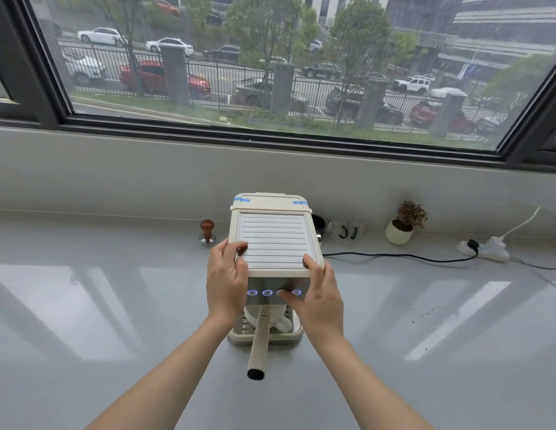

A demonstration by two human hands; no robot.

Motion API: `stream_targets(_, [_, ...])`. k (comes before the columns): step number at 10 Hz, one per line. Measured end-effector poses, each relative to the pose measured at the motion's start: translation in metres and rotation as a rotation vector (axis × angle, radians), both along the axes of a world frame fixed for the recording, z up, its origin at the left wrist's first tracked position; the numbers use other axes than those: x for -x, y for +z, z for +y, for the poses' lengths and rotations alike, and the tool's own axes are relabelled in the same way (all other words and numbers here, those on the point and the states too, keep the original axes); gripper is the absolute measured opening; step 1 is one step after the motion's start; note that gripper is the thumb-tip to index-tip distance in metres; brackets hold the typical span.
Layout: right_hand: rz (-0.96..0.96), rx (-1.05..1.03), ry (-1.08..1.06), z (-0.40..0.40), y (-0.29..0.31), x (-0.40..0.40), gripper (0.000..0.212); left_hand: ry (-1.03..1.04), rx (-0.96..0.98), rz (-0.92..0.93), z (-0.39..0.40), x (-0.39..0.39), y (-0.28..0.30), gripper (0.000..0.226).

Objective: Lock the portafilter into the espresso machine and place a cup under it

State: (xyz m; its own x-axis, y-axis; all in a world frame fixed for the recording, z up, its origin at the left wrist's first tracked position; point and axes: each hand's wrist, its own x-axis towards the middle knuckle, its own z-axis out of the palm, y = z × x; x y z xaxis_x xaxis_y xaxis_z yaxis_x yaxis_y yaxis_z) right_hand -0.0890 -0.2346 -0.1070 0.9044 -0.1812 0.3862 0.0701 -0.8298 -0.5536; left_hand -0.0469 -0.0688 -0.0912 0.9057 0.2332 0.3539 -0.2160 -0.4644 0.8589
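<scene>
A cream espresso machine (272, 240) stands on the grey counter under the window. Its portafilter sits under the front, the long cream handle (259, 339) pointing straight toward me. Below it a white cup (281, 319) rests on the drip tray (293, 335), partly hidden by the handle and my hands. My left hand (227, 277) grips the machine's top left front corner. My right hand (317, 290) holds the top right front corner, its thumb on the row of lit blue buttons (267, 292).
A wooden-knobbed tamper (207, 231) stands left of the machine. To the right are a dark cup (318, 223), clear glasses (345, 231), a small potted plant (404, 226), a black cable (394, 256) and a white power strip (487, 248). Coffee specks (421, 315) dot the counter.
</scene>
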Motion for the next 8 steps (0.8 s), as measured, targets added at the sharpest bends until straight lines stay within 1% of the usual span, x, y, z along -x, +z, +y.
stream_targets(3, [0.009, 0.024, 0.015, -0.002, 0.003, 0.004, 0.08, -0.01, 0.013, 0.007, 0.0, 0.001, 0.0, 0.036])
stream_targets(6, [0.08, -0.082, 0.059, -0.005, 0.01, 0.005, 0.075, 0.002, -0.038, 0.002, 0.001, 0.0, 0.001, 0.036])
stream_targets(7, [0.094, -0.071, 0.056, -0.008, 0.02, 0.009, 0.067, -0.003, -0.034, 0.003, 0.002, 0.002, 0.002, 0.036])
stream_targets(8, [-0.016, -0.094, 0.039, -0.006, 0.04, 0.007, 0.046, 0.017, -0.009, 0.005, 0.001, 0.001, 0.003, 0.037])
